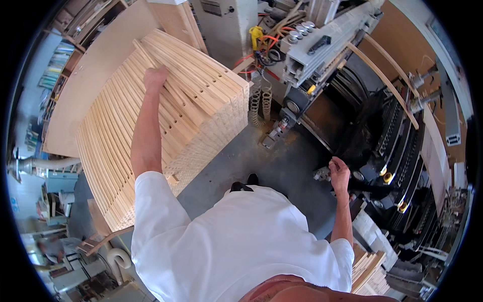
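Observation:
My left hand [155,79] is closed on a long, slightly curved wooden slat [176,95] at the top of a large stack. The stack [118,116] is made of many pale slats laid side by side, several with round holes near one end. My right hand [340,173] hangs beside the machine on the right, its fingers loosely bent and apart, with nothing visible in them. Close to its fingertips is a small metal fitting [322,174]; I cannot tell whether they touch.
The black-and-metal machine [392,146] fills the right side, with two curved wooden strips [385,80] set across it. A grey metal beam [322,50] and coiled hoses [260,100] stand ahead. More wooden pieces [370,272] lie at the lower right. A large board [95,80] rises behind the stack.

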Demonstrator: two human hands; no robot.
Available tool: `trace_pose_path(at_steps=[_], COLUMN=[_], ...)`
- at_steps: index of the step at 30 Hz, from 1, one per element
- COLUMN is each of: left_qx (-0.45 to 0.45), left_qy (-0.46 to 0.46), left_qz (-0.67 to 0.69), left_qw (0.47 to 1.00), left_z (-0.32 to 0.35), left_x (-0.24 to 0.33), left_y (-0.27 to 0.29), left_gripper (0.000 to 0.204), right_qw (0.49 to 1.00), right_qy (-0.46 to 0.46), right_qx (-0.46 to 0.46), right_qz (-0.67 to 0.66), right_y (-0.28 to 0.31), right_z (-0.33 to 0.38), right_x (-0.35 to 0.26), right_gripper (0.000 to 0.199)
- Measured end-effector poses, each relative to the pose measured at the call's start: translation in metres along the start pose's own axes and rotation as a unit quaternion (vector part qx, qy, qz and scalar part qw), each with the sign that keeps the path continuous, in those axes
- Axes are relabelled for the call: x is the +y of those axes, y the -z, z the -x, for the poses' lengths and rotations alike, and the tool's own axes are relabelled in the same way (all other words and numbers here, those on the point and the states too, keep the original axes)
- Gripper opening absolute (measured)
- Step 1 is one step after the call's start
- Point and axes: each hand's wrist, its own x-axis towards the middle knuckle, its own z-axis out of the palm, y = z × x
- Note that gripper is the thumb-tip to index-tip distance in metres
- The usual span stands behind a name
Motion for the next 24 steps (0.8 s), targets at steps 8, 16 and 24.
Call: trace_pose_path(at_steps=[8, 16, 24], left_qx=[0.091, 0.180, -0.048], left_qy=[-0.016, -0.070, -0.442], left_qz=[-0.072, -0.083, -0.027], left_qw=[0.993, 0.978, 0.895], left_z=[0.001, 0.017, 0.181], left_x=[-0.022, -0.018, -0.033], left_y=[-0.013, -0.025, -0.038], left_gripper=[0.043, 0.060, 0.071], right_qw=[0.998, 0.994, 0.997], right_qy=[0.040, 0.098, 0.056], right_qx=[0.010, -0.019, -0.023], right_qz=[0.051, 0.042, 0.051], right_y=[0.012, 0.003, 0.043], right_z=[0.056, 0.108, 0.175], right_x=[0.015, 0.044, 0.038], right_gripper=[0.026, 0.024, 0.022])
